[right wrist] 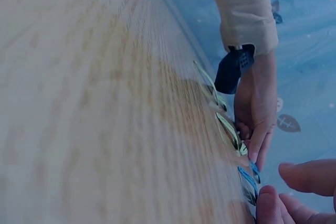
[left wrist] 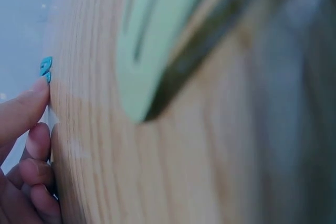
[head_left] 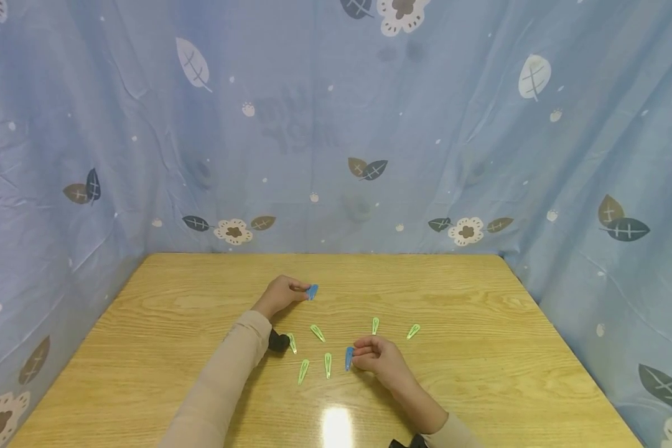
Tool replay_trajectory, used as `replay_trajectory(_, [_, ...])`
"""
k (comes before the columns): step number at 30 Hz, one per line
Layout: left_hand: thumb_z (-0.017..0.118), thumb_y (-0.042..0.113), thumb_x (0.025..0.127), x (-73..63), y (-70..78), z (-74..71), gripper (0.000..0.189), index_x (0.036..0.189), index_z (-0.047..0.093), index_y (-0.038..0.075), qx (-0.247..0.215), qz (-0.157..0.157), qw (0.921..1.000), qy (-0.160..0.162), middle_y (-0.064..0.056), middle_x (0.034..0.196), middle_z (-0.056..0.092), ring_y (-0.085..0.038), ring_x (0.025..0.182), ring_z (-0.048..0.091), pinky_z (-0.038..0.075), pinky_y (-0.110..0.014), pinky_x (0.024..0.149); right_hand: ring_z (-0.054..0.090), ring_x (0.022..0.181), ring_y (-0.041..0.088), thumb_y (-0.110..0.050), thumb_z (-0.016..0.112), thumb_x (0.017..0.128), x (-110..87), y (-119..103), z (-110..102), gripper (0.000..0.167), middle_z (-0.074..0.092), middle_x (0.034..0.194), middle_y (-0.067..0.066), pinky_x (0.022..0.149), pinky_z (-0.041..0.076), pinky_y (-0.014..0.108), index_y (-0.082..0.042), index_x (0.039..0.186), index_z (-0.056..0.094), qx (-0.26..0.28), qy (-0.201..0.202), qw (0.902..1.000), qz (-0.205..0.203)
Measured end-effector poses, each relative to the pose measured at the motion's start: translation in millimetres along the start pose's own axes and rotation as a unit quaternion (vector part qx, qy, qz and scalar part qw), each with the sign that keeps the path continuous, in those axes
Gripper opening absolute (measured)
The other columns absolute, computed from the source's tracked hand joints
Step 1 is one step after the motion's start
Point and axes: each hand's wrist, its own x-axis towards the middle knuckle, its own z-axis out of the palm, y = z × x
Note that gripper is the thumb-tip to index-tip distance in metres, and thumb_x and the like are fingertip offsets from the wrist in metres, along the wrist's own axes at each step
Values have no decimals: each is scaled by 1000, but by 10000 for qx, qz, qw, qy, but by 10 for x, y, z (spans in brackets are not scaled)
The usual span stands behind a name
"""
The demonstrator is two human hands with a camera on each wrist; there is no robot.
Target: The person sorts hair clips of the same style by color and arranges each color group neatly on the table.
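At the far side of the layout, my left hand (head_left: 284, 294) pinches a blue snap hair clip (head_left: 312, 292) at its fingertips. The same blue clip (left wrist: 46, 67) shows past the fingertips in the left wrist view, partly hidden by them. My right hand (head_left: 382, 361) is lower on the table, its fingertips at the right edge of another blue hair clip (head_left: 349, 359). In the right wrist view its thumb and fingers (right wrist: 305, 178) stand apart, beside that blue clip (right wrist: 248, 179). Whether they touch it is hard to tell.
Several light green hair clips lie spread about, including one (head_left: 327, 366) left of the lower blue clip and one (head_left: 413, 331) farthest right. A green clip (left wrist: 144, 45) is close to the left wrist camera. The wooden table (head_left: 453, 298) meets a blue patterned curtain (head_left: 313, 124).
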Motion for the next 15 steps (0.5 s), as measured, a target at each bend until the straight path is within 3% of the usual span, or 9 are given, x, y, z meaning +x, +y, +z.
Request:
replay_trajectory(7, [70,18,86,13,-15,6,29,115,70,14,-74,79,9999,34,-9,125,63,-31,118,55,41,-49,101,61,79,13,-1,69,81,-1,-4,15,36,62,95,16,68,51,18,14,111,55,-285,127,9995,-28])
replay_trajectory(15, [69,17,87,-18,-14,-6,30,117,69,15,-88,138,9999,-53,-4,124,64,-30,116,56,41,-49,100,60,73,11,-5,72,79,4,-27,80,34,62,89,10,63,52,19,10,106,59,-983,324,9945,-125])
